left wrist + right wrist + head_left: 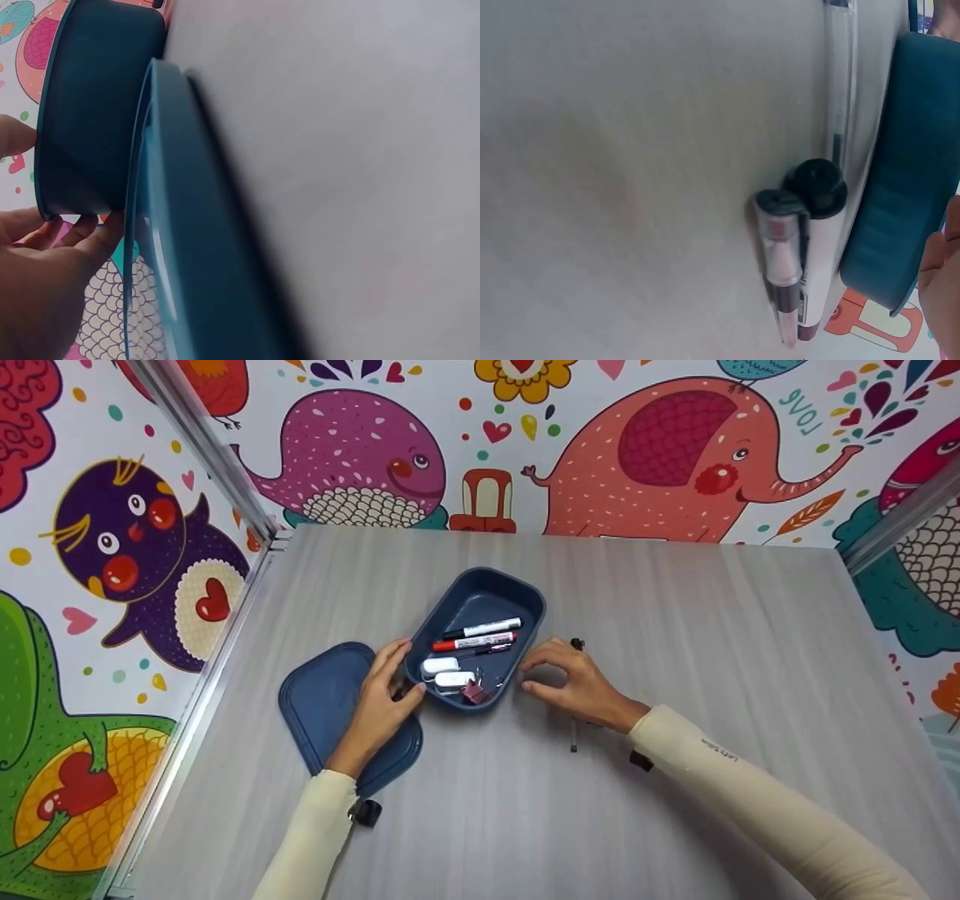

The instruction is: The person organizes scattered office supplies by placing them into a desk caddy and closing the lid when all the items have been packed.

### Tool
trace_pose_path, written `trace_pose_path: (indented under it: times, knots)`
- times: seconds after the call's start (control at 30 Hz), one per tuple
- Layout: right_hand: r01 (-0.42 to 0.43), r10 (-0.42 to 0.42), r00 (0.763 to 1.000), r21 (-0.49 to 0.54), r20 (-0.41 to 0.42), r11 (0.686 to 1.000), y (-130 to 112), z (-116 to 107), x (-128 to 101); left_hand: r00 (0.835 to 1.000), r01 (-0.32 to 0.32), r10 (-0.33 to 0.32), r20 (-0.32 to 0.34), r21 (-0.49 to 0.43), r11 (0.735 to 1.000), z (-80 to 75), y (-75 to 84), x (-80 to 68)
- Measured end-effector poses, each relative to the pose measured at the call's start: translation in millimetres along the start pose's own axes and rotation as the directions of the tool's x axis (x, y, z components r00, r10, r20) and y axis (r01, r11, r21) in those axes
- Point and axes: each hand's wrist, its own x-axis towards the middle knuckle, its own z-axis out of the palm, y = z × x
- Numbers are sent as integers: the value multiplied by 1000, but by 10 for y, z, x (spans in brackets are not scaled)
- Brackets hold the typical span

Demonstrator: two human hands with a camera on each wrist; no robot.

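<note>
A dark blue rectangular box [532, 600] sits uncovered on the table. Inside are a black-capped marker [491, 628], a red marker [476, 642], a slim pen [489, 650], two small white rounded items [454, 680] and a maroon clip [474, 691]. My left hand [379, 709] touches the box's near left side with thumb and fingers, above the blue lid [322, 705]. Beside the right wall, my right hand [577, 682] has its fingers loosely bent, with nothing held. Next to it lie a marker [821, 247], a clip pen [781, 247] and a clear pen [841, 82], mostly hidden in the head view.
The table [712, 660] has a wood-grain top. Behind it stands a wall [495, 405] printed with cartoon animals, and another printed panel [142, 555] rises at the left. A metal rail [225, 607] runs along the left edge.
</note>
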Motion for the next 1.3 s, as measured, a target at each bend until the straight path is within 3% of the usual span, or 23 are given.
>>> trace_pose_path:
  times: [0.13,0.53,1.3]
  knots:
    - [-39,39,999,-17,8,999,-12,-31,-82,1000,-1,1,1,-7,1000,5,-9,6]
    - [13,-12,999,27,-30,1000,23,-42,-289,1000,18,-18,0,27,999,-4,11,-13]
    - [-16,17,996,12,-91,1000,19,-287,-639,1000,22,-22,-3,25,999,1,7,-9]
